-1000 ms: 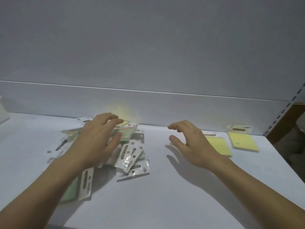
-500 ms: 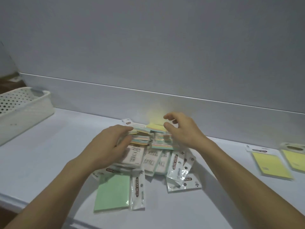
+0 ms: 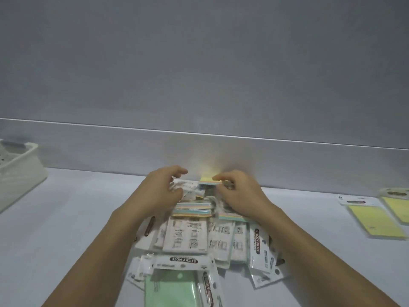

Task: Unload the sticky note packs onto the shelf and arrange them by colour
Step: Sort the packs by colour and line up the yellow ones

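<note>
Sticky note packs (image 3: 190, 238) heaped | right grip (image 3: 239, 196) pinches multicolour pad (image 3: 209, 181) | left grip (image 3: 159, 191) cannot tell | basket (image 3: 20, 171) left

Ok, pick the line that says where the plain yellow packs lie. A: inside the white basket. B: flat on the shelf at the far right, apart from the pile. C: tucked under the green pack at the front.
B: the yellow packs lie flat on the shelf at the far right, clear of the pile.
</note>
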Demonstrator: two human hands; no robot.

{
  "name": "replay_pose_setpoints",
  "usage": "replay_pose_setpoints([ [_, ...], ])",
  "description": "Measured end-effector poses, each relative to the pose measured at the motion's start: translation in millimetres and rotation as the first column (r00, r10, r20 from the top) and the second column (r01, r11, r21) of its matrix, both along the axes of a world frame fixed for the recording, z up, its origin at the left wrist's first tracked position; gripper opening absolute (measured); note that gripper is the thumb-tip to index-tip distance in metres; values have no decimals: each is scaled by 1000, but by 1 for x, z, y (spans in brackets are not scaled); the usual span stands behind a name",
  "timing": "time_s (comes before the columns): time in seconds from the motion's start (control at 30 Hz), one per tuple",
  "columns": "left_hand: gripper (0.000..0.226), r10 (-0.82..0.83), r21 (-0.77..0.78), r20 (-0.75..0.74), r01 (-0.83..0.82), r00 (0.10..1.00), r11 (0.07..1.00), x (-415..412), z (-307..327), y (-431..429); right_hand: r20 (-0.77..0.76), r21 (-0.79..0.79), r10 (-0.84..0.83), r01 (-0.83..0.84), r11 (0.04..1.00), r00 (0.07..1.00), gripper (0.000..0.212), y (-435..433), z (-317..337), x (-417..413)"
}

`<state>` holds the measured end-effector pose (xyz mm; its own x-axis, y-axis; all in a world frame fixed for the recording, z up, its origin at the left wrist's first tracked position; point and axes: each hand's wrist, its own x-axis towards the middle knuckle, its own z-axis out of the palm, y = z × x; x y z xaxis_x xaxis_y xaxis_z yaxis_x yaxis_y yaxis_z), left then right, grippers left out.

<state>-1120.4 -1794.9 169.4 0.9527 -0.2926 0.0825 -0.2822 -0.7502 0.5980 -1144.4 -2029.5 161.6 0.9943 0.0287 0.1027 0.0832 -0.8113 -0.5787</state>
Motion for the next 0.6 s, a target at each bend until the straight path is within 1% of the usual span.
replay_pose_setpoints([
  [0.1,41,-7,-3,-81,7,997,1000,3,-13,4,217,-68,-45,61,996,975,27,-3,-4,-2],
  [0.17,38,2,-49,-86,-7,996,999,5,-17,6,386,-102,-83,132,986,919,23,-5,0,-4],
  [0.2,38,2,-62,-82,-8,997,998,5,-17,5,434,-88,-84,135,987,897,21,-7,2,-5],
  [0.3,37,6,-18,-48,-7,999,1000,4,-19,-2,474,-30,-37,58,998,880,21,-10,9,-11],
  [0.4,38,23,55,-37,-21,999,998,-3,-17,-7,531,-48,-13,46,998,847,20,-14,9,-23],
  [0.43,38,19,51,-40,-17,999,999,-5,-17,-7,538,-15,-28,42,999,842,20,-15,8,-28],
  [0.5,37,-4,16,-37,5,999,1000,-9,-16,-6,523,120,-96,39,992,847,19,-20,6,-36],
  [0.6,38,-21,-5,10,21,1000,1000,-14,-17,-6,461,319,-188,35,947,867,17,-33,4,-45],
])
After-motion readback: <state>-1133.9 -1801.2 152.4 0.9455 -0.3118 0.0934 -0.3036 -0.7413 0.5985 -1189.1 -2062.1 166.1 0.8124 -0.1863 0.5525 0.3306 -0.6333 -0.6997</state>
